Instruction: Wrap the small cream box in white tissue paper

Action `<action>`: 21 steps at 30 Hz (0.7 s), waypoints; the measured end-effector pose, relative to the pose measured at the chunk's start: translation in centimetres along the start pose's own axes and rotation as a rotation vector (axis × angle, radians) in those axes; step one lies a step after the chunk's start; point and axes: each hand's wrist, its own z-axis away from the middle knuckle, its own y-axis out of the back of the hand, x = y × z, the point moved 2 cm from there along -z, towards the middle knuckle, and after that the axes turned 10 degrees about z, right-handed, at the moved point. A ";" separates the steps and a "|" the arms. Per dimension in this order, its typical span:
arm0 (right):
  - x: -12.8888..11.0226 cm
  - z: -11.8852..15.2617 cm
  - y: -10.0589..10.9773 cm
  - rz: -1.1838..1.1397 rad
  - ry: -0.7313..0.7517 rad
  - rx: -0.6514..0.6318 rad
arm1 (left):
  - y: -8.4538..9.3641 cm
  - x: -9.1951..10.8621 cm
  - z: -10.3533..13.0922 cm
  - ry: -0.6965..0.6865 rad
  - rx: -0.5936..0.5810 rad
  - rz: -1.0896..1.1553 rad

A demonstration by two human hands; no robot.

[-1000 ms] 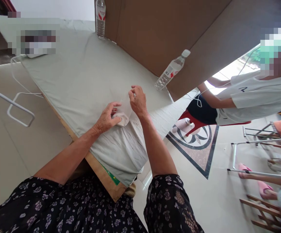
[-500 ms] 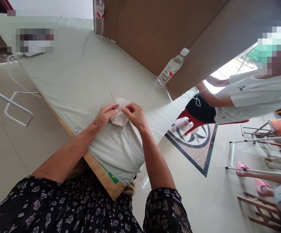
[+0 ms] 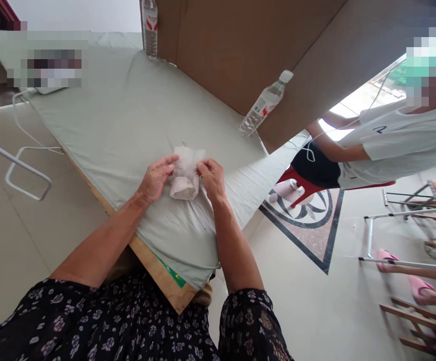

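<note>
A small, thin, whitish see-through bag [image 3: 186, 161] lies on the cloth-covered table before me. Its lower part is bunched around something pale [image 3: 183, 188] that I cannot make out. My left hand [image 3: 159, 176] has its fingertips closed on the left edge of the bag's upper part. On the opposite side, my right hand [image 3: 210, 178] pinches the right edge between thumb and fingers. The upper part is spread out flat between both hands.
A large brown cardboard sheet [image 3: 233, 50] stands along the table's [image 3: 101, 110] far side. One clear bottle [image 3: 265, 106] leans near its right end; another bottle [image 3: 150, 30] stands farther back. A person in a white shirt [image 3: 398, 143] sits beyond the cardboard at right.
The bag's upper part has been unfolded and spread wider. My hands have moved slightly apart, now at its two side edges.
</note>
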 end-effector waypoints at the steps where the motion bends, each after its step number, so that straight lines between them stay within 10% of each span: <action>1: 0.2 0.0 0.3 -0.053 -0.011 0.037 | 0.1 0.1 0.0 -0.027 0.031 -0.039; 21: 1.2 0.2 1.0 -0.143 -0.001 0.239 | -0.9 0.2 1.6 -0.323 -0.018 -0.966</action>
